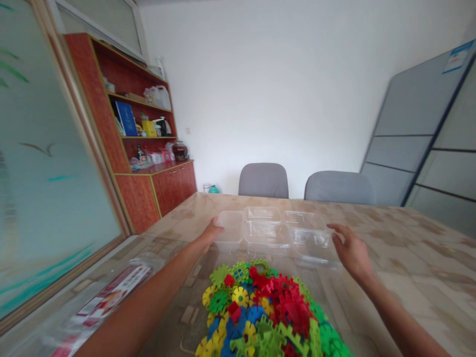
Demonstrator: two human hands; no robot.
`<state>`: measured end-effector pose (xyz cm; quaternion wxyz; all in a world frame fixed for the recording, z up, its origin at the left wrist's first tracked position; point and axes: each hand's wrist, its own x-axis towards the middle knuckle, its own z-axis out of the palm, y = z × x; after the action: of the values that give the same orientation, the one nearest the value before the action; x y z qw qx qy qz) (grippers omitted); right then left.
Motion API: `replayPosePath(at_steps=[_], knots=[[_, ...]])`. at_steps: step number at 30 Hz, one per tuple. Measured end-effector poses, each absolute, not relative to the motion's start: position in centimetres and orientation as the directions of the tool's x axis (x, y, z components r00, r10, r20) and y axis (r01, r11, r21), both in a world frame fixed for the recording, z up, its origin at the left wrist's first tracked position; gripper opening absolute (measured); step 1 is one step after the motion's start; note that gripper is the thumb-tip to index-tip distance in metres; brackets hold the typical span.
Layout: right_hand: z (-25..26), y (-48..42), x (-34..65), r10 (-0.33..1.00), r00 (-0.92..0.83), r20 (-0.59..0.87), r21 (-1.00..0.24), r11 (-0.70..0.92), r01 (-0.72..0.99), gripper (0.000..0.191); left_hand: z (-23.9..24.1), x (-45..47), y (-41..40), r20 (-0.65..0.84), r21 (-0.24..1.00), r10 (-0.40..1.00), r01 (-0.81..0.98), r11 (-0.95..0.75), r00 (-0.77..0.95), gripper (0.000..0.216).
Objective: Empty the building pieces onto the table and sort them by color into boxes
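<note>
Four clear boxes (pixel 267 233) and one cloudy box (pixel 230 228) sit close together on the brown table (pixel 405 253), just past one big pile of red, yellow, green and blue toy pieces (pixel 260 307). The left hand (pixel 212 232) touches the cloudy box's left side, but I cannot tell if it grips it, and the right hand (pixel 351 250), thumb and finger apart, holds nothing beside the clear boxes. Farther out are a plastic bag (pixel 111 292) with print too blurry to read, two grey chairs (pixel 263 179), and one grey cabinet (pixel 403 109) whose blue-and-white sticker (pixel 457 58) is too small to read.
</note>
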<state>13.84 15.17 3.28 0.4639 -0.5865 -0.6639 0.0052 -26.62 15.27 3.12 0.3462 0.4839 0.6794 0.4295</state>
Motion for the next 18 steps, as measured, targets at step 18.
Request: replayPosePath(at_steps=[18], knots=[[5.0, 10.3, 13.2, 0.863, -0.221, 0.455, -0.462, 0.441, 0.769, 0.038, 5.2, -24.4, 4.7, 0.331, 0.816, 0.925, 0.549, -0.182, -0.186, 0.053]])
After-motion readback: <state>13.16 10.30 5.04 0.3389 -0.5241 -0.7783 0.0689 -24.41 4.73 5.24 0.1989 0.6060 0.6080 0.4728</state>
